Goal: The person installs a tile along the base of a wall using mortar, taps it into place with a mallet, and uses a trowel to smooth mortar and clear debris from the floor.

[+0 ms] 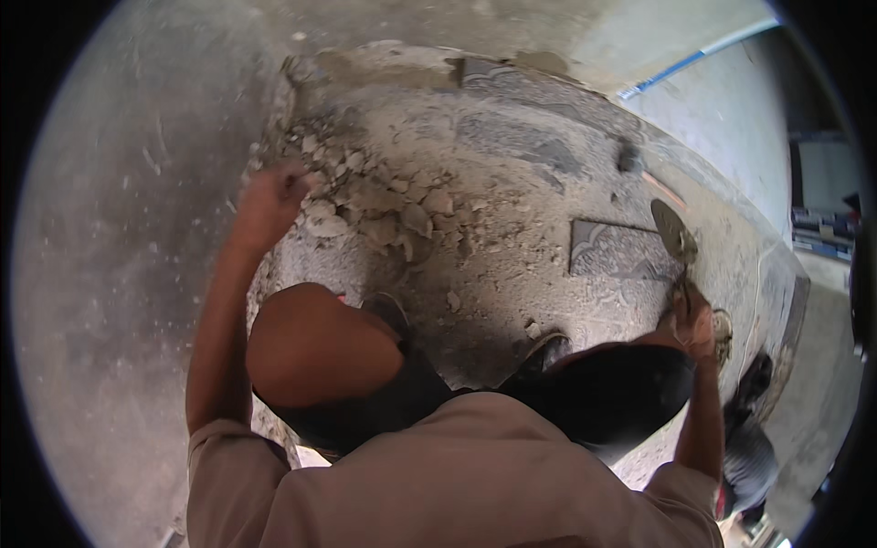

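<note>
My right hand is wrapped round the handle of a trowel. The trowel's blade points up and away, smeared with grey mortar, beside the right end of a patterned grey tile lying on the rough floor. My left hand is over the left edge of a heap of broken rubble, next to the grey wall. Its fingers are curled and slightly blurred; whatever they hold, if anything, is hidden. My knees are bent apart, with both feet on the dusty floor between the rubble and me.
A grey wall rises close on my left. Another patterned tile lies along the far edge. A blue-and-white strip lies at the far right. Another person is partly visible at the lower right.
</note>
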### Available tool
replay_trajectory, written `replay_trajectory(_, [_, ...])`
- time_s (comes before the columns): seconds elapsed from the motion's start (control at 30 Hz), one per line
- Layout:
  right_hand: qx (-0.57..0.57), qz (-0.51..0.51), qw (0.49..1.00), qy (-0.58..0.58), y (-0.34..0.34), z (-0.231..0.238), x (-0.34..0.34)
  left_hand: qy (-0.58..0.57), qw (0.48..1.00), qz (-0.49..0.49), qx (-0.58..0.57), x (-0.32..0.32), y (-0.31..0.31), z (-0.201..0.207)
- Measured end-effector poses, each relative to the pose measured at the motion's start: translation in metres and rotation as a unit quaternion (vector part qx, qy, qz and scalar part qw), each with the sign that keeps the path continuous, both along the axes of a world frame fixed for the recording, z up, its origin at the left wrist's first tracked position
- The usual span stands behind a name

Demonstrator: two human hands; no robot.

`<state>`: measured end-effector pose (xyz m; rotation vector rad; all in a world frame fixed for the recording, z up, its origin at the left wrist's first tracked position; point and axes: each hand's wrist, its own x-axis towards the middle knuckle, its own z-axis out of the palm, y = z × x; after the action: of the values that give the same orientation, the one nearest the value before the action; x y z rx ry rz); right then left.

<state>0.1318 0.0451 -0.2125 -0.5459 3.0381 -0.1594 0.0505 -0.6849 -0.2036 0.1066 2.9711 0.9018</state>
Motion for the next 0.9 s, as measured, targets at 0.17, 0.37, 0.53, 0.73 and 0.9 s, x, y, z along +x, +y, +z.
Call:
replay_trajectory(0.17, [-0.085, 0.046, 0.982, -0.160, -0.205, 0.016, -0.149, 0.023, 0.998, 0.023, 0.059, 0.068, -0.003, -0.176])
replay_trajectory(0.37, [-0.236, -0.075, 0.900, -0.358, -0.377, -0.079, -0.220, 0.026, 0.997, 0.036, -0.062, 0.077, 0.071, -0.225])
replay_trajectory(0.53, [-0.389, -0.159, 0.787, -0.452, -0.489, -0.135, -0.256, -0.083, 0.989, 0.001, -0.119, 0.075, 0.062, -0.230])
replay_trajectory(0.73, [-0.483, -0.205, 0.693, -0.495, -0.582, -0.166, -0.290, -0.055, 0.997, -0.005, -0.047, 0.074, 0.058, -0.241])
replay_trajectory(0.9, [-0.352, -0.076, 0.793, -0.491, -0.599, -0.146, -0.278, -0.111, 0.989, -0.022, -0.100, 0.082, 0.050, -0.243])
